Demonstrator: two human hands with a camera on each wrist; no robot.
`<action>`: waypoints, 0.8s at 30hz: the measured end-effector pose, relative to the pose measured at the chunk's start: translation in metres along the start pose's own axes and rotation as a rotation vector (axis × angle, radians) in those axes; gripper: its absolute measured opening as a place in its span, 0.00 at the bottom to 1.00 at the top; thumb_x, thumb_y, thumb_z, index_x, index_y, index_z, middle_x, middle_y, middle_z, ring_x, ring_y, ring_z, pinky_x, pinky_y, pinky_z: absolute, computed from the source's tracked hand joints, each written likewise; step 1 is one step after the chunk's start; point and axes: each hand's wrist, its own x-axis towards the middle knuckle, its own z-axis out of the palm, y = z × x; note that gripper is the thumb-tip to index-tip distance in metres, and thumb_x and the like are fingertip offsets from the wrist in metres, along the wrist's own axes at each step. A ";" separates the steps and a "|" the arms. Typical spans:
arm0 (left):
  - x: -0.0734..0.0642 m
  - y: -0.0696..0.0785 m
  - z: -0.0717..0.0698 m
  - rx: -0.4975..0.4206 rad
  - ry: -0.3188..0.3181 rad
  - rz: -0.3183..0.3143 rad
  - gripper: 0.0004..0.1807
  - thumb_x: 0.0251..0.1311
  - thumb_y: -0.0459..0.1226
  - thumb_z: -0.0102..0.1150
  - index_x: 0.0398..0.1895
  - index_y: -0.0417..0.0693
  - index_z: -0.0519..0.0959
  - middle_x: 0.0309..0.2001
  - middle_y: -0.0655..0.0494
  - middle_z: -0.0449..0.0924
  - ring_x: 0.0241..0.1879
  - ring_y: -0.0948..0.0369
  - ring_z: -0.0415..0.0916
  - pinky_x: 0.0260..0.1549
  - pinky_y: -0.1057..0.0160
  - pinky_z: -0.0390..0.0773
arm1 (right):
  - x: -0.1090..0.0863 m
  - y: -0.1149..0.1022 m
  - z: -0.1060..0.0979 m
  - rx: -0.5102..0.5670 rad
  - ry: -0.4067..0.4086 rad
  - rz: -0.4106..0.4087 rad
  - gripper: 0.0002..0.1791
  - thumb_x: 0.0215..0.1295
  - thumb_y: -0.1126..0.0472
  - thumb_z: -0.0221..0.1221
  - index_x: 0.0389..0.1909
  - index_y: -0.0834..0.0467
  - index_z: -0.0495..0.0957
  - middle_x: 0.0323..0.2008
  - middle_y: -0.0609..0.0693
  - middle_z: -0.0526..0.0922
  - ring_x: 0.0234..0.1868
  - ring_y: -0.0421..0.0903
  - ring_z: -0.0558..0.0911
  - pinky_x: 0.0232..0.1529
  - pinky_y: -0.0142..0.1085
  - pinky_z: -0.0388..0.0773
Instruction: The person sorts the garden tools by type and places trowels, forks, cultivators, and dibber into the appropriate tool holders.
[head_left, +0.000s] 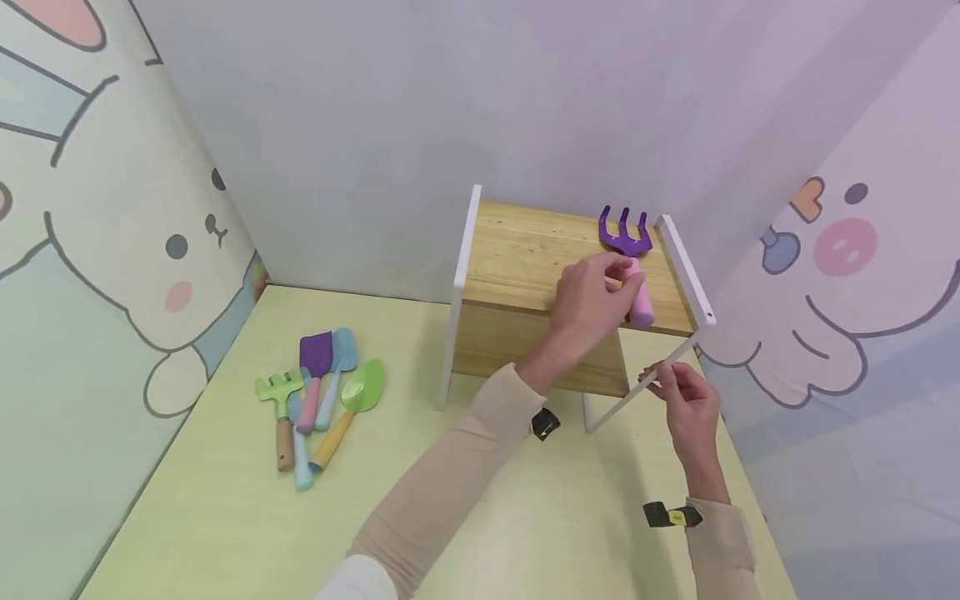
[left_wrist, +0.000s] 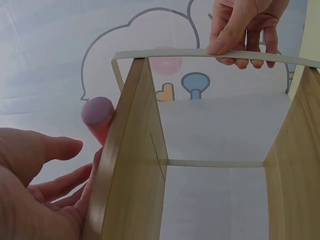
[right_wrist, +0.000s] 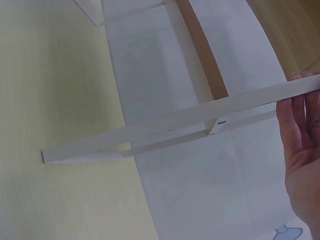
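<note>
A hand rake with three purple tines (head_left: 624,233) and a pink handle (head_left: 642,307) lies on the upper board (head_left: 525,254) of a small two-tier shelf, near its right side. Beside the handle is my left hand (head_left: 592,292). In the left wrist view, thumb and fingers of that left hand (left_wrist: 45,185) stand apart, fingers along the board's front edge and the handle's end (left_wrist: 98,111) just beyond them. My right hand (head_left: 688,408) grips the shelf's white side frame (head_left: 637,390); its thumb and curled fingers (left_wrist: 270,45) show around the bar.
At the left of the pale yellow table (head_left: 217,517) lies a group of toy garden tools: a green rake (head_left: 279,386), a purple spade (head_left: 317,354), a blue spade (head_left: 344,350) and a green trowel (head_left: 367,385). Cartoon-printed walls (head_left: 360,150) enclose the table.
</note>
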 end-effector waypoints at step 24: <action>-0.041 -0.019 -0.025 -0.156 -0.038 0.137 0.12 0.72 0.36 0.61 0.53 0.39 0.85 0.41 0.51 0.88 0.33 0.68 0.82 0.36 0.75 0.81 | 0.000 0.002 0.000 -0.022 0.013 -0.017 0.07 0.75 0.76 0.53 0.43 0.78 0.77 0.37 0.51 0.88 0.40 0.42 0.89 0.46 0.34 0.84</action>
